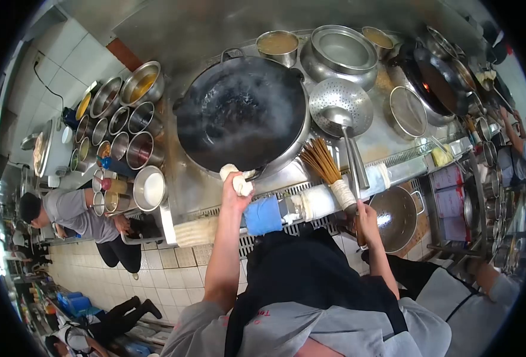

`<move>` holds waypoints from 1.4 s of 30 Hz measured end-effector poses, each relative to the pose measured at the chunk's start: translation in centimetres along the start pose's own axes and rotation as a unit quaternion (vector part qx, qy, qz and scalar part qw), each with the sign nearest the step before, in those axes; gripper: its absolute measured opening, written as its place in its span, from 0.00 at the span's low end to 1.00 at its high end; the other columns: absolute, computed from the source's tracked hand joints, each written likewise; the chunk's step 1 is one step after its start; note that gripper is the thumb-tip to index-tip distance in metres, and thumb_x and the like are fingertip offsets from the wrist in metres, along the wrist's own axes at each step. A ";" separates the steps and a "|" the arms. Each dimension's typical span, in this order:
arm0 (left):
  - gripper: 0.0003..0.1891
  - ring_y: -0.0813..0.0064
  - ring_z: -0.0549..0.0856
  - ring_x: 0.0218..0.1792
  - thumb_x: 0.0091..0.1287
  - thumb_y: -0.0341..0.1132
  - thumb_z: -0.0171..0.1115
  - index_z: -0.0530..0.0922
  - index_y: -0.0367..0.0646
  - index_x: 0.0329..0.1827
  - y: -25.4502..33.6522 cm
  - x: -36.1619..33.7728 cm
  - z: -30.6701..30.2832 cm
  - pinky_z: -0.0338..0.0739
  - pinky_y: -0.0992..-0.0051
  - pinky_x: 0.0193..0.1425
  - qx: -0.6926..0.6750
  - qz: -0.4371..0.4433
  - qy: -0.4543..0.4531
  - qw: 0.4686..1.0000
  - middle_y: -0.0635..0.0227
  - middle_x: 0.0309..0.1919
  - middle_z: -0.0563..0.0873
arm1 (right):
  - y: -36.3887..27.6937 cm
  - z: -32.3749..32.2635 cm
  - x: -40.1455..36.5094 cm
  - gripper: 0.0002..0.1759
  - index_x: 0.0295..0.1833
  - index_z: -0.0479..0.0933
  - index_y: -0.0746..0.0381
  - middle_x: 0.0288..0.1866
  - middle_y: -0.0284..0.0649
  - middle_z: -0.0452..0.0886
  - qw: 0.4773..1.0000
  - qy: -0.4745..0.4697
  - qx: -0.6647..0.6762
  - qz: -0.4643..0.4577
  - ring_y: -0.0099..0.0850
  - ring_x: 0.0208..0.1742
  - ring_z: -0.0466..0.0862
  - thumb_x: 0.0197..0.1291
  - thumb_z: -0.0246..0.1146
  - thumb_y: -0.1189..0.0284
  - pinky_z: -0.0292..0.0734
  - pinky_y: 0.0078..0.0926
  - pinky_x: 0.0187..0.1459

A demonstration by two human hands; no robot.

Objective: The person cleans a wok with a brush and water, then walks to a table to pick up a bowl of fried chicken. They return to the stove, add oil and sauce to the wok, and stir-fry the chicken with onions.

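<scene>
On the silver steel stove (182,191) I watch from afar, a wide round black wok (245,119) steams; right of it, a round perforated metal skimmer (322,98) sits beneath a long silver ladle (336,115), whose handle my right hand (368,221) wraps with closed fingers, near a brown bamboo-strip brush (323,162); my left hand (236,196) clenches a crumpled white cloth (241,185) at the wok's near edge

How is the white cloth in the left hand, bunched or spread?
Bunched: the white cloth shows as a thick, compact wad in the left hand, with no flat expanse visible.
</scene>
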State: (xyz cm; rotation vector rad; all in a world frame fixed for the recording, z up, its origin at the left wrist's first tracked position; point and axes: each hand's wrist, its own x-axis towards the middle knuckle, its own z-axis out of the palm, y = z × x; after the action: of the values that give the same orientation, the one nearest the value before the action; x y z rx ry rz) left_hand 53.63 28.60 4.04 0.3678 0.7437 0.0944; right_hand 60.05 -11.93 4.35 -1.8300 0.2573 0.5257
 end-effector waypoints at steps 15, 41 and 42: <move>0.30 0.65 0.84 0.27 0.70 0.56 0.51 0.72 0.34 0.58 -4.6 -12.5 -4.6 0.79 0.73 0.25 0.054 0.033 -0.007 0.998 0.50 0.35 0.84 | -18.9 -0.6 21.3 0.11 0.42 0.70 0.61 0.18 0.31 0.70 0.968 0.022 -0.019 -0.250 0.24 0.12 0.70 0.69 0.58 0.64 0.66 0.23 0.14; 0.35 0.62 0.85 0.37 0.62 0.40 0.64 0.60 0.44 0.72 -5.2 -15.7 -3.8 0.81 0.71 0.36 0.076 0.043 -0.131 0.988 0.38 0.53 0.80 | -19.1 -3.3 -2.9 0.35 0.77 0.47 0.61 0.21 0.32 0.64 0.789 -0.397 0.446 0.142 0.17 0.10 0.64 0.66 0.48 0.77 0.65 0.18 0.10; 0.34 0.60 0.85 0.39 0.62 0.37 0.64 0.61 0.42 0.71 -5.5 -16.0 -4.1 0.82 0.71 0.37 0.061 0.049 -0.130 0.988 0.39 0.52 0.80 | -19.2 -3.3 -2.0 0.34 0.75 0.51 0.62 0.20 0.31 0.64 0.847 -0.356 0.383 0.096 0.17 0.09 0.64 0.64 0.49 0.78 0.65 0.19 0.09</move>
State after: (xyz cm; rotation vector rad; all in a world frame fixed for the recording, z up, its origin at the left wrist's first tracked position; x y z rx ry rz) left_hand 38.81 21.27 9.58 0.5232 0.4749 0.0922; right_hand 67.32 -9.11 22.36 -0.7528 0.1079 1.0302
